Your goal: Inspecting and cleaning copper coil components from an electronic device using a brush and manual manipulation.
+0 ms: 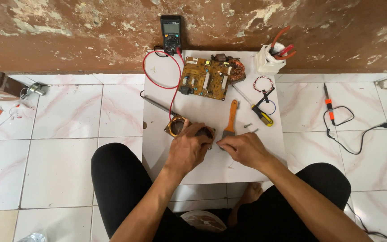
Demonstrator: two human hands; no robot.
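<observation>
White table (247, 166) on the tiled floor (68, 116), person seated at its near edge, both hands at front centre. Yellow-brown circuit board (206, 78) lies flat at the far edge, black multimeter (171, 35) behind it against the wall, red lead (160, 85) looping down the table's left side. White cup of pliers (269, 58) at far right. Left hand (187, 150) wraps a small dark component (202, 132) that sits just beside a copper-coloured coil (176, 126); fingers closed over it. Right hand (242, 148) meets it from the right, fingers pinched narrow at its edge; what they pinch is hidden. Orange-handled brush (231, 119) just beyond, yellow-handled screwdriver (258, 110) further right, loose screws (249, 126) near it. Looks like mid-disassembly of that component; next move needs a steady left-hand hold while the right works the edge.
</observation>
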